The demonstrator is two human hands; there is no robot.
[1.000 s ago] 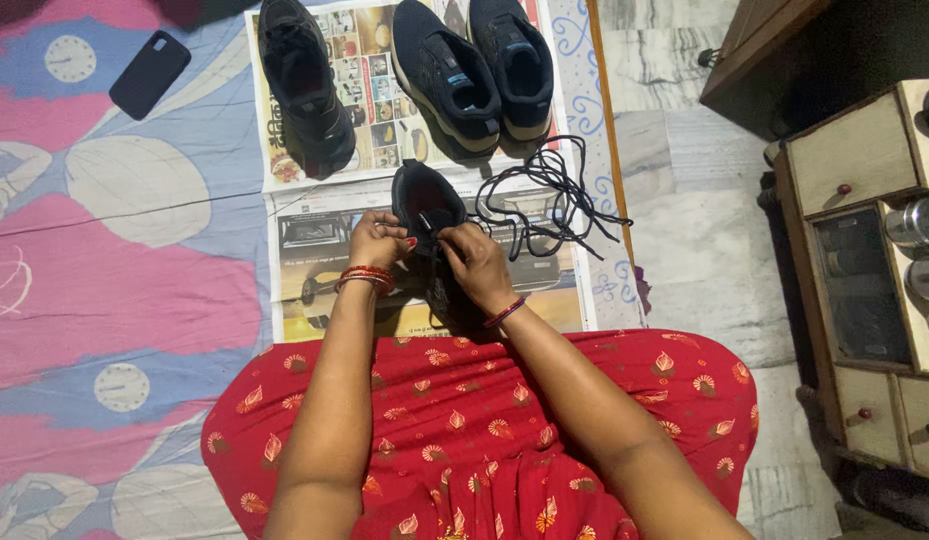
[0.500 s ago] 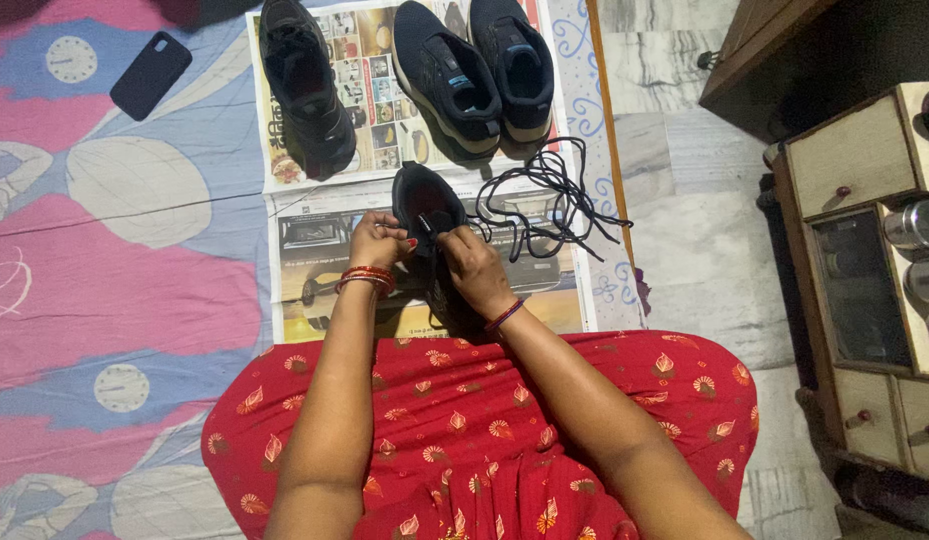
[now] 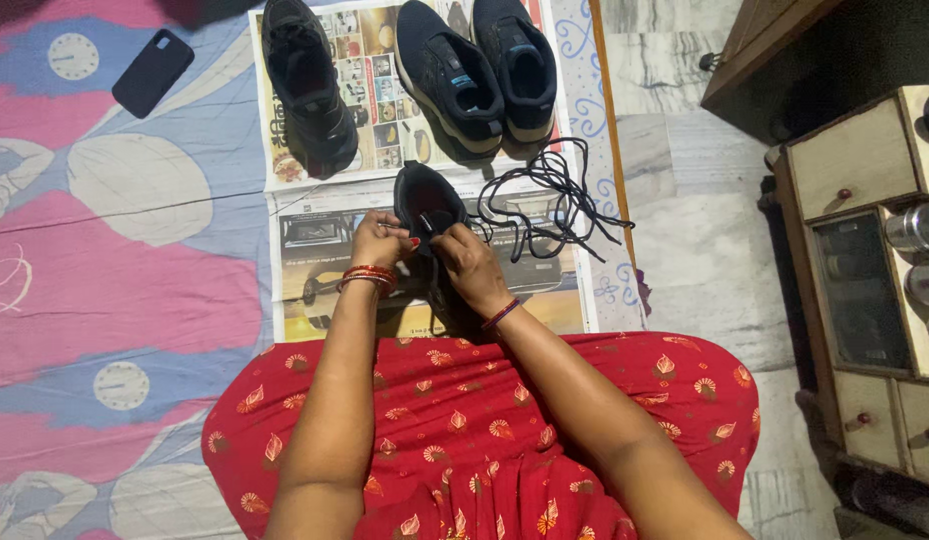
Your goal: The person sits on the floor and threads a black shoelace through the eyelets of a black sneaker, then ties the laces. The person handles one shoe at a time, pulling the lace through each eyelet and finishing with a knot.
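Note:
A dark sports shoe [image 3: 425, 203] lies on a sheet of newspaper [image 3: 315, 260] in front of my lap, toe pointing away. My left hand [image 3: 379, 240] grips its left side near the eyelets. My right hand [image 3: 467, 265] pinches a black shoelace [image 3: 545, 205] at the shoe's tongue. The loose lace trails off in loops to the right of the shoe. Red bangles ring my left wrist, and a thin band rings my right.
Three more dark shoes stand on a second newspaper farther away: one shoe [image 3: 307, 85] at left, a pair [image 3: 480, 70] at right. A black phone [image 3: 153, 72] lies on the patterned sheet at far left. A wooden cabinet [image 3: 865, 260] stands at right on the marble floor.
My right hand has shifted slightly left and up along the shoe's tongue with the lace. The left hand has stayed on the shoe.

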